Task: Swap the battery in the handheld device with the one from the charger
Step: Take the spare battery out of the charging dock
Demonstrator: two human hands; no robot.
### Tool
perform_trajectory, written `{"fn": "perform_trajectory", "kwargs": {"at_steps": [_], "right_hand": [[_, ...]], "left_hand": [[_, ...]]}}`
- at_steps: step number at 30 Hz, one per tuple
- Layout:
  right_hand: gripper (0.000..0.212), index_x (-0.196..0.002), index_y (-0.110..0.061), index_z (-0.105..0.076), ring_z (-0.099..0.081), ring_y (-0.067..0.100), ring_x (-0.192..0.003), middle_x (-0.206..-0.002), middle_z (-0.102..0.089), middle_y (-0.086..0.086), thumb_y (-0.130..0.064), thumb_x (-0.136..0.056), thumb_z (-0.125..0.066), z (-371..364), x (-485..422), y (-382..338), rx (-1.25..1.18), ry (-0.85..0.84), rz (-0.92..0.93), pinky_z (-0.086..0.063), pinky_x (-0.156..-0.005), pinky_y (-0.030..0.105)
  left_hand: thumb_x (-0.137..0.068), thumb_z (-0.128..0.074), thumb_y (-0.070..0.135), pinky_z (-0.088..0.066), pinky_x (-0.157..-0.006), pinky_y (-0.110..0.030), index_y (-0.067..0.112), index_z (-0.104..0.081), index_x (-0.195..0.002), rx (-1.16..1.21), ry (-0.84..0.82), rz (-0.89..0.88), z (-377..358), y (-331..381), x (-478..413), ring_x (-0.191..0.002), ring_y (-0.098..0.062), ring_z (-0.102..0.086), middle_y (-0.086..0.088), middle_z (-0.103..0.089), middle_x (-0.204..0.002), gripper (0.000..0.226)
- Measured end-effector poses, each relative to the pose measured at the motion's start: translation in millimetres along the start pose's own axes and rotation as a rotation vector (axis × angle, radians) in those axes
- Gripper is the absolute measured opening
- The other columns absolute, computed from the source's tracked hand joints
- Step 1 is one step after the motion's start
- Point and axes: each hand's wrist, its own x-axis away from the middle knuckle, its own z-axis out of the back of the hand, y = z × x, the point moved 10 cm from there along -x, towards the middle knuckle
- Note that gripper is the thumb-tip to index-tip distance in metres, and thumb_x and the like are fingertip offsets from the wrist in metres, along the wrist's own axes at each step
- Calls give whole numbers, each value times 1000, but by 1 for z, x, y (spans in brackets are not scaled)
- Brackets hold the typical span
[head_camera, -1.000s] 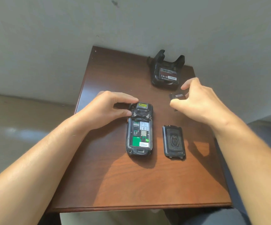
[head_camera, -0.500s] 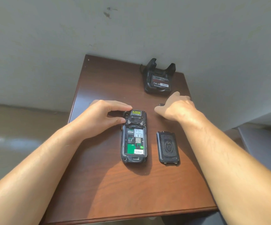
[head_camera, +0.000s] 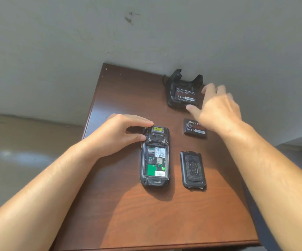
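Observation:
The black handheld device (head_camera: 155, 158) lies face down on the brown table (head_camera: 124, 214), its battery bay bare with green board showing. My left hand (head_camera: 121, 133) pinches its top left corner. One black battery (head_camera: 194, 128) lies flat on the table to the device's right. The black charger (head_camera: 181, 91) stands at the far edge with another battery (head_camera: 185, 94) seated in it. My right hand (head_camera: 217, 107) hovers beside the charger's right side, fingers spread and holding nothing, partly blurred.
The device's black back cover (head_camera: 193, 170) lies on the table right of the device, below the loose battery. A grey wall (head_camera: 146, 33) rises directly behind the table. The table's left and front edges drop to the floor.
My right hand set the battery it held down on the table, let go, and moved up and right to the charger. My left hand stayed on the device.

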Motion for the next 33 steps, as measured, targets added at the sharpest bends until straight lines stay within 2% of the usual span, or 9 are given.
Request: {"fn": "perform_trajectory", "kwargs": {"at_steps": [2, 4, 8, 12, 18, 22, 25, 29, 33], "right_hand": [[65, -141, -13, -43, -50, 40, -122, -137, -50, 16, -46, -90, -66, 13, -9, -14, -45, 88, 159, -48, -95, 51], [64, -145, -14, -45, -49, 36, -127, -141, -50, 12, -38, -90, -70, 8, -22, -23, -33, 42, 243, -48, -99, 49], [64, -145, -16, -51, -51, 35, -133, -145, -53, 8, -35, -88, -74, -8, -43, -25, 35, -83, 277, -47, -105, 46], [60, -140, -15, -58, -53, 37, -130, -141, -58, 10, -35, -87, -76, -11, -51, -34, 38, -106, 345, -46, -105, 44], [41, -117, -13, -71, -60, 38, -109, -116, -67, 12, -37, -85, -76, -9, -62, -52, 81, -96, 430, -52, -92, 47], [26, -95, -12, -68, -55, 34, -86, -90, -64, 10, -37, -87, -73, -15, -66, -60, 170, -155, 457, -53, -80, 45], [27, -97, -11, -66, -51, 31, -84, -92, -63, 11, -37, -88, -72, -15, -67, -62, 206, -170, 477, -51, -77, 41], [35, -106, -11, -66, -50, 31, -86, -95, -63, 11, -39, -87, -74, -16, -70, -64, 243, -211, 501, -51, -79, 42], [43, -109, -11, -66, -56, 35, -93, -95, -58, 9, -40, -81, -79, -17, -69, -67, 273, -214, 525, -53, -83, 46]], "left_hand": [[-84, -81, 16, -47, -108, -21, 25, -71, -127, 1, -4, -2, 0, 0, 0, -122, 7, -60, 12, -70, -130, 46], [-84, -81, 15, -47, -108, -19, 25, -71, -127, -3, -4, -7, 1, 1, 0, -122, 8, -60, 12, -71, -129, 45], [-84, -80, 17, -44, -108, -16, 25, -72, -126, -23, 1, -18, 2, 2, -1, -121, 8, -60, 14, -71, -128, 44], [-84, -80, 16, -44, -110, -19, 23, -73, -125, -26, 6, -20, 2, 1, -1, -121, 6, -61, 12, -71, -127, 42], [-85, -80, 16, -46, -110, -24, 24, -73, -125, -9, 2, -15, 1, 0, -1, -122, 5, -61, 12, -71, -128, 42], [-85, -79, 17, -47, -107, -20, 23, -73, -125, -10, 2, -16, 1, 1, -1, -120, 6, -62, 12, -71, -128, 41], [-85, -79, 18, -48, -100, -14, 23, -73, -125, 1, 6, -11, 2, 1, -1, -117, 8, -62, 12, -71, -128, 40], [-85, -79, 16, -48, -99, -13, 22, -73, -125, 10, 4, -13, 1, 2, -1, -114, 10, -63, 11, -72, -127, 41], [-86, -78, 16, -44, -85, -2, 20, -72, -126, 11, -8, -7, 0, 1, -1, -100, 20, -61, 10, -71, -128, 41]]}}
